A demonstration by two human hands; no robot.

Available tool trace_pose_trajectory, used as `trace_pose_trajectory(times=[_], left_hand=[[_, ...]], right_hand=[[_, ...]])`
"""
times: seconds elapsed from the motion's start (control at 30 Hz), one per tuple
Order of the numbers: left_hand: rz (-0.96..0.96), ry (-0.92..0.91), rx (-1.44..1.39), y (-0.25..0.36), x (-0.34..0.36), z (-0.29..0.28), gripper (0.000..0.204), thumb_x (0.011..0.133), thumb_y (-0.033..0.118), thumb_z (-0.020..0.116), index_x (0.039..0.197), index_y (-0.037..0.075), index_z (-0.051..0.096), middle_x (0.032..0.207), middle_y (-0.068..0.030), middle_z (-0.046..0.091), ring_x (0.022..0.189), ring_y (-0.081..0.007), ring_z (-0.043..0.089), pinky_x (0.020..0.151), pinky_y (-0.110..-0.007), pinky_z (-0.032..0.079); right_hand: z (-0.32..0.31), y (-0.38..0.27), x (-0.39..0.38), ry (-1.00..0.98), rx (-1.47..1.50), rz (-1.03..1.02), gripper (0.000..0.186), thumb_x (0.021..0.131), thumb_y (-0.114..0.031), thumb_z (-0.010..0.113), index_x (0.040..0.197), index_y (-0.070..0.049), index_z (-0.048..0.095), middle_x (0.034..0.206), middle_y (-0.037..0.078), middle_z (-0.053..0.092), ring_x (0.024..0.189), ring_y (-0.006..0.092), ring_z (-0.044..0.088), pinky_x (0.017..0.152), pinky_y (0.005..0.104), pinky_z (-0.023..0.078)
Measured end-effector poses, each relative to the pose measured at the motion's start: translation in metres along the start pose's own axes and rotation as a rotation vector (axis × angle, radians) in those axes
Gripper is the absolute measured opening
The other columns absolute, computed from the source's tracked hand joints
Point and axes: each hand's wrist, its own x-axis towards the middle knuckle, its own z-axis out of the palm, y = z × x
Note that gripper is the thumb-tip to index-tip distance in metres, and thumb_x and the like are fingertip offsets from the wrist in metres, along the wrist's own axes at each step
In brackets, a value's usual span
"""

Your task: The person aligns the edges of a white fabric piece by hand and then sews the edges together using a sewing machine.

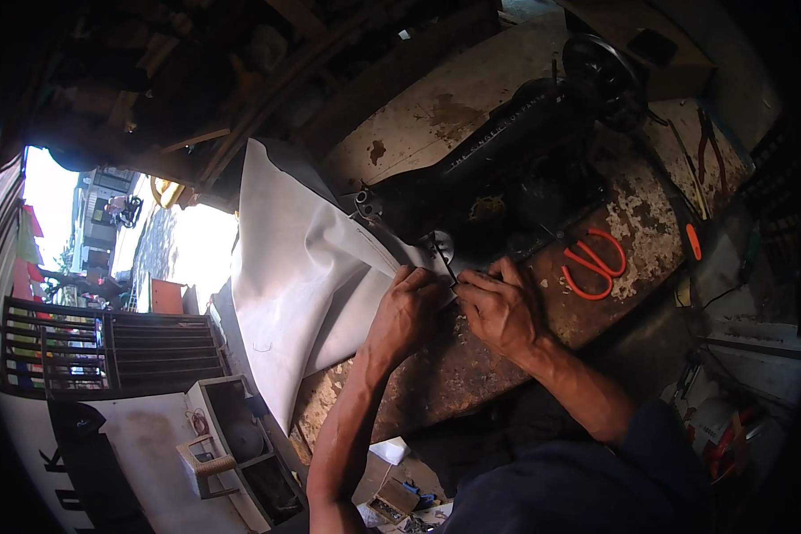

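A black sewing machine point(485, 169) stands on a worn wooden table point(392, 400). A large sheet of pale grey-white material point(285, 240) hangs over the table's left end and runs toward the needle area. My left hand point(408, 310) is closed on the sheet's gathered edge, just in front of the machine's presser foot. Beside it, my right hand point(500, 313) pinches the end of a narrow dark strip point(443, 258) that reaches back toward the needle. The fingertips hide how strip and sheet meet. Red-handled scissors point(596, 264) lie to the right of my right hand.
The machine's handwheel point(603, 82) rises at the far right. Pliers point(710, 156) and an orange-handled tool point(693, 242) lie near the table's right end. A small wooden box point(393, 500) of tiny parts is below the front edge. Slatted railing point(116, 347) stands at left.
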Motion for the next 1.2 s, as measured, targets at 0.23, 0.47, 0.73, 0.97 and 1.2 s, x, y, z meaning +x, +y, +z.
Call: trace_pose_trajectory(times=[0.23,0.47,0.73,0.97,1.2], left_hand=[[-0.137,0.027,-0.022,-0.004,0.000,0.011,0.023,0.076,0.000,0.069,0.097,0.005,0.075,0.101,-0.0111,0.071,0.100,-0.0323,0.065,0.092,-0.042,0.052],[-0.119,0.051,0.005,-0.011,0.003,0.013,0.025,0.078,0.000,0.069,0.102,0.005,0.075,0.107,-0.0126,0.072,0.104,-0.0350,0.066,0.094,-0.043,0.053],[-0.183,0.128,-0.001,-0.014,0.009,0.016,0.029,0.078,-0.003,0.066,0.106,0.003,0.075,0.106,-0.0136,0.070,0.103,-0.0358,0.066,0.092,-0.044,0.055],[-0.195,0.209,0.012,-0.008,0.012,0.017,0.026,0.084,-0.004,0.067,0.106,0.005,0.077,0.107,-0.0138,0.073,0.103,-0.0352,0.069,0.090,-0.044,0.056],[-0.187,0.259,-0.001,-0.015,0.008,0.024,0.023,0.085,-0.004,0.066,0.105,0.005,0.073,0.106,-0.0142,0.073,0.101,-0.0366,0.069,0.088,-0.046,0.057]], right_hand=[[0.006,0.000,0.004,-0.012,-0.011,0.053,0.015,0.082,-0.005,0.073,0.094,-0.004,0.080,0.106,0.006,0.078,0.090,0.0298,0.059,0.082,0.0392,0.053],[0.009,0.003,0.006,-0.017,0.006,0.083,0.019,0.083,-0.002,0.074,0.100,-0.005,0.081,0.111,0.006,0.079,0.089,0.0290,0.060,0.082,0.0374,0.053],[0.010,0.003,0.009,0.013,0.004,0.123,0.022,0.083,-0.001,0.073,0.104,-0.004,0.080,0.113,0.007,0.078,0.087,0.0291,0.063,0.084,0.0384,0.053],[0.010,0.008,0.010,0.011,0.000,0.124,0.026,0.084,0.000,0.072,0.109,-0.004,0.078,0.113,0.006,0.078,0.087,0.0294,0.063,0.086,0.0390,0.053],[0.010,0.006,0.010,-0.005,0.024,0.167,0.022,0.087,-0.003,0.072,0.107,-0.004,0.079,0.113,0.007,0.078,0.088,0.0297,0.064,0.087,0.0396,0.053]])
